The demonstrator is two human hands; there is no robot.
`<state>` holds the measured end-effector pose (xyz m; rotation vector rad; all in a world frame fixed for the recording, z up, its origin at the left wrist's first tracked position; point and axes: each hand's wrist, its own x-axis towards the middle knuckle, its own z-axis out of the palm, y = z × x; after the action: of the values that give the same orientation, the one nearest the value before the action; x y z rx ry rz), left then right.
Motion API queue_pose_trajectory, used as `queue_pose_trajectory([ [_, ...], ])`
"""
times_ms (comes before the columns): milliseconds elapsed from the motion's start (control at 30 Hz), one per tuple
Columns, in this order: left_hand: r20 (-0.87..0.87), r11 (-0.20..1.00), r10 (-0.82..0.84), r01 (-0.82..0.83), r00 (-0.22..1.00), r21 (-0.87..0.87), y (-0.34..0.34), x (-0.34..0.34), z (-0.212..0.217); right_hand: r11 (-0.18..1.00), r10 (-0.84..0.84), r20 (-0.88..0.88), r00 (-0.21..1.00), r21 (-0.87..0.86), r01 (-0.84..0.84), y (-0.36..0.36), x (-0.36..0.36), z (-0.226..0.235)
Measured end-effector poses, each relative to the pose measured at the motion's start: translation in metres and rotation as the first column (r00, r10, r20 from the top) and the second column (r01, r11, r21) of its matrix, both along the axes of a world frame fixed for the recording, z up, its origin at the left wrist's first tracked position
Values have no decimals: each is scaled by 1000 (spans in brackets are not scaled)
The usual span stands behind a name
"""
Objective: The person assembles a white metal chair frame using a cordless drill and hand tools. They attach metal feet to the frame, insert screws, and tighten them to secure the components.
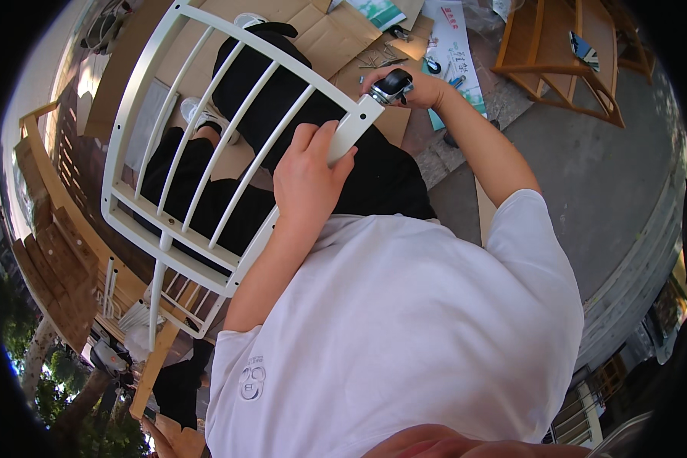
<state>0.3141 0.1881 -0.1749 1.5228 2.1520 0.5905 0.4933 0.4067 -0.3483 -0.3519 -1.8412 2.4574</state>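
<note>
A white metal frame (356, 122) with several thin bars lies slanted across my lap. My left hand (307, 174) grips its near right corner, fingers over the rail and thumb along the side. At that corner's end is a caster (394, 84) with a black wheel and a shiny metal fitting. My right hand (424, 88) is closed around the caster, against the end of the frame. Part of the right fingers is hidden behind the wheel. Whether the caster's stem sits inside the frame, I cannot tell.
Ahead lie flattened cardboard (332, 34), a printed sheet (454, 38), a loose caster (433, 66) and scattered small hardware (378, 59). Wooden furniture (549, 46) stands at far right. On the left are a wooden bench (57, 263), another white frame (198, 330) and a person in black (179, 393).
</note>
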Motion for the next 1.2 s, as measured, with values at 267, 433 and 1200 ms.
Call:
queue_pose_trajectory([
  [267,-35,999,-29,30,999,29,-1,1,-4,703,-675,46,737,-263,660,-112,43,47],
  [433,-48,998,-33,35,998,50,3,0,-4,450,-636,-262,726,637,625,-109,41,87],
  [1200,-10,1000,13,-13,1000,-6,2,6,3,978,208,35,978,13,-209,21,-31,18],
])
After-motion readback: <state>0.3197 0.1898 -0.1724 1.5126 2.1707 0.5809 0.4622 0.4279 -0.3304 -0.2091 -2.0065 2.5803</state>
